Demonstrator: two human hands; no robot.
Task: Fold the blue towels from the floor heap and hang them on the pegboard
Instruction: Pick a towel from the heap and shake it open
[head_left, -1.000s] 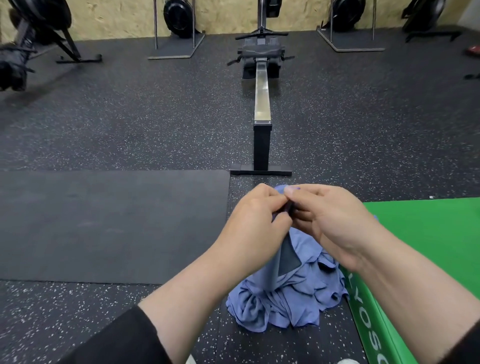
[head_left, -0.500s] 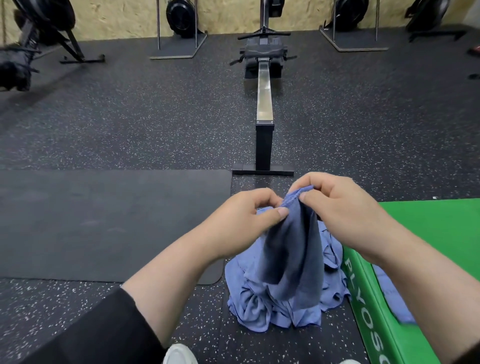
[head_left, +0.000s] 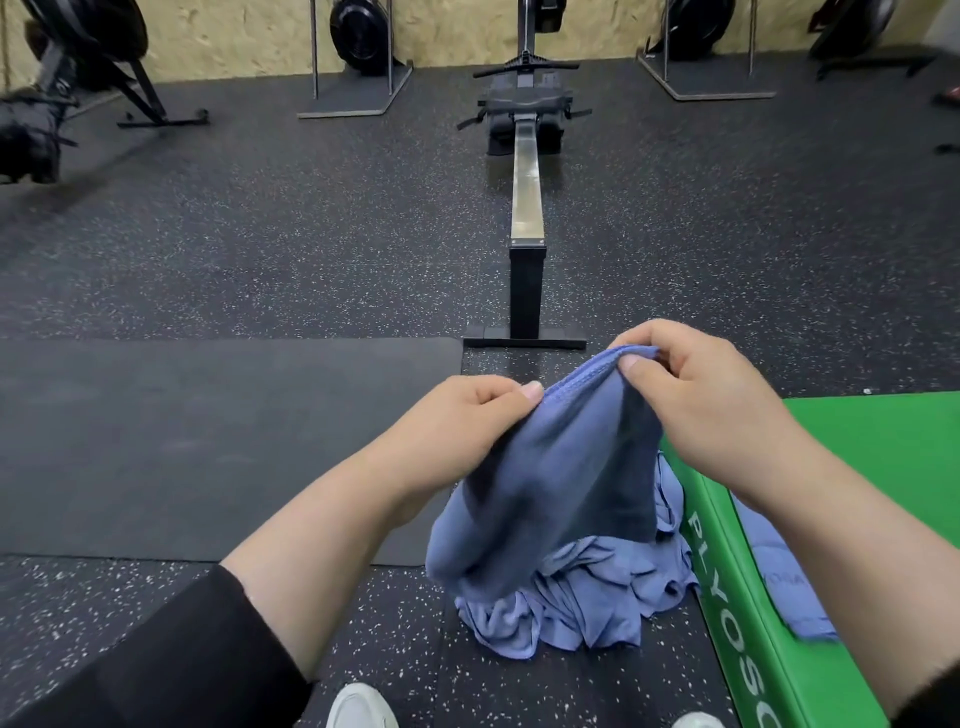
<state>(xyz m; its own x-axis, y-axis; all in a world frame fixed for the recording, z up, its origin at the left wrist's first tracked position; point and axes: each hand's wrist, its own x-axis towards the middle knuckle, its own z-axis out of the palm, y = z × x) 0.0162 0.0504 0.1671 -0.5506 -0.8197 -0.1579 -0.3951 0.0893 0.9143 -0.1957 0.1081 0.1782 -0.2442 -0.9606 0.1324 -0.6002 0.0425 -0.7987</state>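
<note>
A blue towel (head_left: 561, 467) hangs in the air between both hands, its hemmed top edge stretched between them. My left hand (head_left: 457, 426) pinches the left end of that edge. My right hand (head_left: 696, 395) pinches the right end, slightly higher. Below it, a crumpled heap of blue towels (head_left: 587, 603) lies on the speckled floor beside the green box. Another blue towel (head_left: 779, 577) lies flat on top of the green plyo box, partly hidden by my right forearm. No pegboard is in view.
A green plyo box (head_left: 872, 447) stands at the right. A dark mat (head_left: 197, 441) covers the floor at the left. A rowing machine (head_left: 527, 208) runs straight ahead, with more gym machines along the far wall. My white shoes (head_left: 358, 706) show at the bottom.
My hands have drawn apart along the towel's top edge, spreading it wider. The towel has lifted up from the heap and hangs more open than before.
</note>
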